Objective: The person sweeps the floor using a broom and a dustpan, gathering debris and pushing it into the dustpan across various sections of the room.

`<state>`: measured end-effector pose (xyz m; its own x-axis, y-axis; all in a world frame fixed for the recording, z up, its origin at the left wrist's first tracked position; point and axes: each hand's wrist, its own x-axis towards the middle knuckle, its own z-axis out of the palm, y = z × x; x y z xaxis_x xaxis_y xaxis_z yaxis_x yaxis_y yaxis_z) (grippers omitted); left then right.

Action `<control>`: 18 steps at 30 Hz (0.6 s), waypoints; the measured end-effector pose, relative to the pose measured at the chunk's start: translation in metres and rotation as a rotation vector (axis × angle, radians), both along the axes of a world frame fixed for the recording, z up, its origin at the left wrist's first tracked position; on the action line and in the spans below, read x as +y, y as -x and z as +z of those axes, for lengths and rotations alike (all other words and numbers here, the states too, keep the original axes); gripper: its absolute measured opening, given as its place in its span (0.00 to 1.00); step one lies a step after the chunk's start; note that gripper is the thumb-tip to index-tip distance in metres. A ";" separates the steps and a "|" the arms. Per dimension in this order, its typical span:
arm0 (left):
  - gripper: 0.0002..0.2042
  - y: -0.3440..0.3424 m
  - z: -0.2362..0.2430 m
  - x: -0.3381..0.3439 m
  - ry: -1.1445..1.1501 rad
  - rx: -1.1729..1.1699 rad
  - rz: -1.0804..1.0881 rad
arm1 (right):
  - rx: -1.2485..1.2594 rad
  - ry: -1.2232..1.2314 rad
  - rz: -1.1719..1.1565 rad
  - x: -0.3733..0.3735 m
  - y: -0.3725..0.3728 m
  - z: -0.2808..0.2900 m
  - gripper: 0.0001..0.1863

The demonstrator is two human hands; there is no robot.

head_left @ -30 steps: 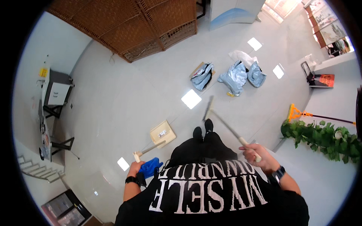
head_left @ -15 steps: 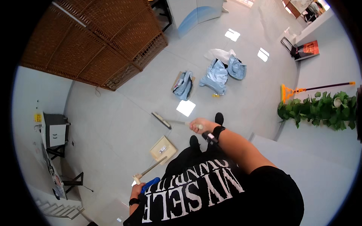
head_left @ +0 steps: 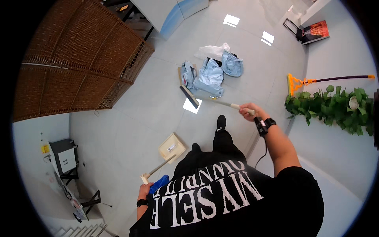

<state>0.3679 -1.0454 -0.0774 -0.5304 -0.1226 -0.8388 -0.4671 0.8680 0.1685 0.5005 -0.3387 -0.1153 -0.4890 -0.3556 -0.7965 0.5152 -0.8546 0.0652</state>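
Over the last half second, the right hand (head_left: 248,111) has swung farther right of the dustpan (head_left: 179,147), the head of the broom (head_left: 189,96) has gone from just beyond it to well beyond, and the leftmost grey plastic bag (head_left: 188,73) and middle grey plastic bag (head_left: 209,76) have drawn together.

Smooth plastics on glossy floor (head_left: 134,134), rough weave up left.
Dustpan (head_left: 166,143): cream plastic, smooth, low sheen; its shaft looks like dull metal. Broom (head_left: 190,97): smooth pale plastic grip, dark edge strip on head, bristle or rubber, can't tell. Blue bundle (head_left: 159,184): crumpled, thin plastic or cloth, unclear. Grey-blue bags (head_left: 210,76): creased plastic, slight shine; white film (head_left: 213,50) beside them thin, wrinkled. Screen (head_left: 79,51): brown wicker, coarse. Shirt (head_left: 284,197): matt black cloth. Mop (head_left: 296,83) head: orange plastic, smooth. Floor: hard, polished, mirrors lights sharply.
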 end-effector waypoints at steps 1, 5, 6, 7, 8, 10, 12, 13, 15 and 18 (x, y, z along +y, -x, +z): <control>0.19 0.003 0.003 0.003 0.012 -0.010 0.007 | -0.074 -0.065 -0.012 0.015 0.011 0.016 0.09; 0.19 0.032 0.050 0.057 -0.038 0.066 -0.189 | -0.083 -0.115 0.186 0.089 0.048 0.034 0.13; 0.19 0.039 0.057 0.067 -0.001 0.045 -0.141 | -0.082 -0.109 0.155 0.107 0.060 0.035 0.13; 0.18 0.044 0.066 0.083 0.040 0.027 -0.086 | -0.058 -0.098 0.144 0.120 0.078 0.048 0.12; 0.18 0.050 0.077 0.102 0.078 0.014 -0.035 | -0.031 -0.157 0.146 0.135 0.096 0.058 0.10; 0.16 0.047 0.100 0.138 0.043 0.032 0.010 | 0.034 -0.271 0.121 0.167 0.106 0.061 0.09; 0.15 0.051 0.114 0.161 0.017 0.051 0.046 | 0.041 -0.456 0.065 0.168 0.122 0.073 0.10; 0.14 0.054 0.119 0.171 0.009 0.059 0.060 | 0.040 -0.538 0.059 0.164 0.127 0.080 0.10; 0.13 0.059 0.122 0.179 0.004 0.077 0.062 | -0.010 -0.620 -0.051 0.157 0.122 0.076 0.13; 0.12 0.069 0.127 0.181 0.016 0.077 0.059 | 0.036 -0.479 -0.159 0.136 0.087 0.081 0.18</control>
